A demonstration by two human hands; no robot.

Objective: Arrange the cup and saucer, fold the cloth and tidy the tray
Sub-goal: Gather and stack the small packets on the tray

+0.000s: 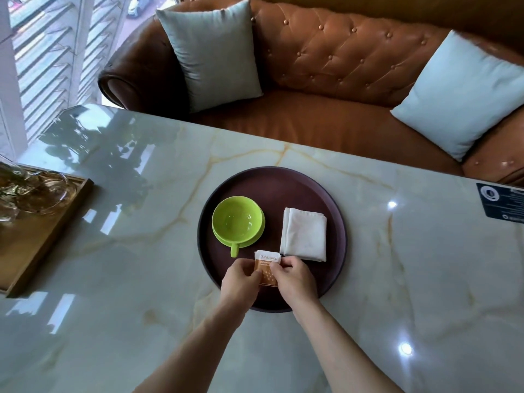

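Note:
A round dark tray lies on the marble table. On its left part stands an empty green cup on a green saucer, the handle pointing toward me. A folded white cloth lies on the tray's right part. At the tray's near side, a small orange and white sachet is pinched from both sides by my left hand and my right hand.
A wooden tray with glassware sits at the table's left edge. A dark printed card lies at the right edge. Beyond the table stands a brown leather sofa with two pale cushions.

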